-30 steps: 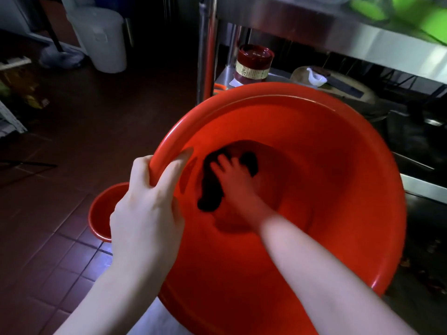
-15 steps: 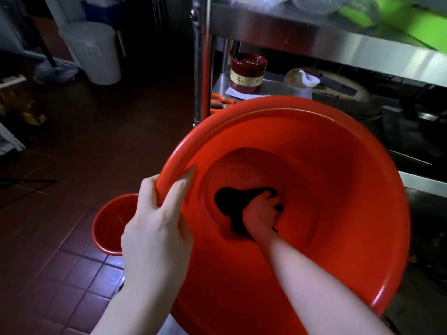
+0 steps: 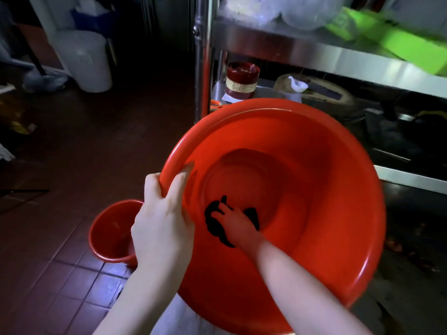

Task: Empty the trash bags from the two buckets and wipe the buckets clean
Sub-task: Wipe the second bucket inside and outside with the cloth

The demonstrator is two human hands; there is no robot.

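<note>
A large red bucket [image 3: 338,184] is tilted toward me, its mouth facing the camera. My left hand [image 3: 162,223] grips its left rim, thumb inside the wall and fingers behind. Deep inside, my right hand [image 3: 238,226] presses a dark cloth [image 3: 214,223] against the lower left of the bucket's bottom. A smaller red bucket [image 3: 106,235] stands upright on the tiled floor to the left, partly hidden behind my left wrist.
A steel shelf unit [image 3: 314,52] stands right behind the big bucket, with a dark red jar [image 3: 242,81] on its lower shelf and green items on top. A white bin [image 3: 82,61] sits at the far left. Dark tiled floor spreads to the left.
My right hand has moved the cloth across the bucket's bottom, from the upper left down to the lower left. The camera view rose, so the bucket sits lower in frame.
</note>
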